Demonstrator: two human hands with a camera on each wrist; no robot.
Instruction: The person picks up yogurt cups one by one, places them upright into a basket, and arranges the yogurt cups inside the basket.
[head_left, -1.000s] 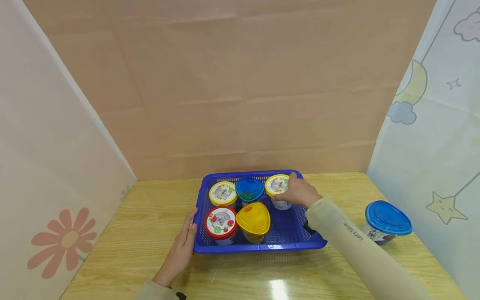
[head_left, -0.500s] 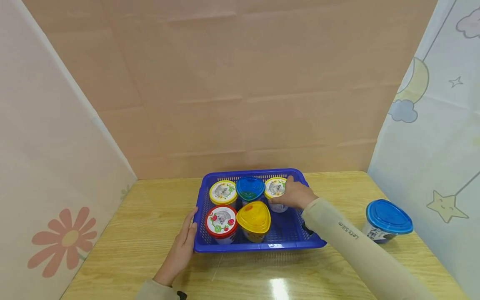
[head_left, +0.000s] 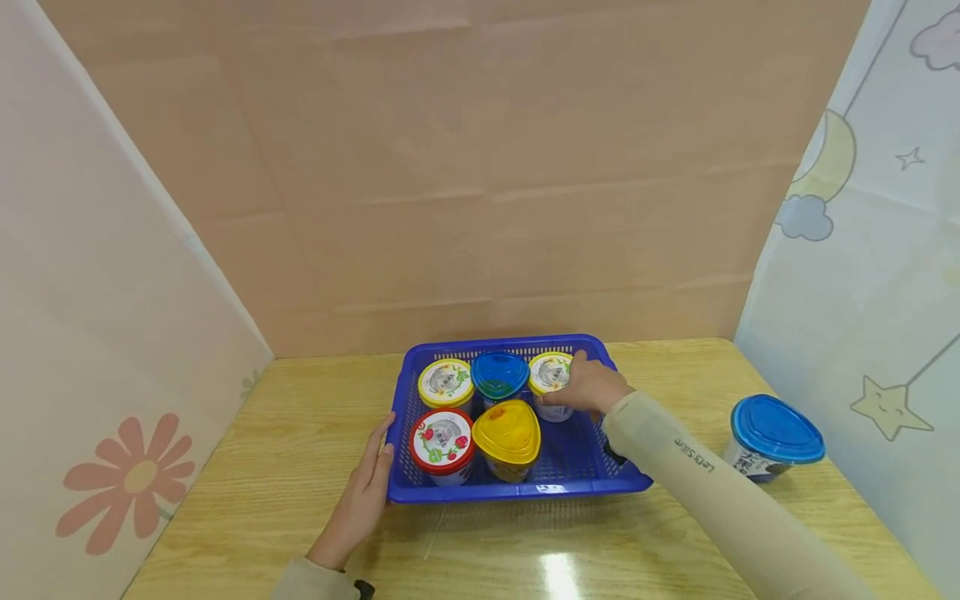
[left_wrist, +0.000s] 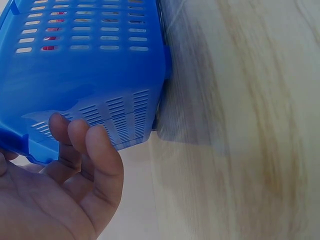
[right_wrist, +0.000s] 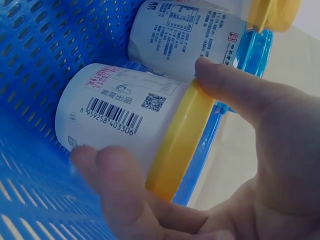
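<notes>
On the wooden table, a blue plastic basket (head_left: 577, 490) holds several lidded cups. My right hand (head_left: 596, 387) grips a white cup with a yellow rim (head_left: 550, 372) at the basket's back right. In the right wrist view, the thumb lies on the cup's yellow lid edge (right_wrist: 180, 142) and the fingers bend round the other side. Along the basket's left side, my left hand (head_left: 363, 492) holds the rim, its bent fingers (left_wrist: 102, 150) against the outer wall in the left wrist view. A blue-lidded cup (head_left: 500, 375) stands beside the gripped one.
Also in the basket are a yellow-rimmed cup (head_left: 446, 383), a red-rimmed cup (head_left: 442, 442) and a yellow-lidded cup (head_left: 507, 432). Another blue-lidded cup (head_left: 776, 433) stands on the table (head_left: 300, 433) at the right. Paper-covered walls (head_left: 480, 208) rise behind and at both sides.
My right hand has shifted slightly left with the yellow-rimmed cup, bringing it closer to the blue-lidded one. The left hand stays at the basket's side.
</notes>
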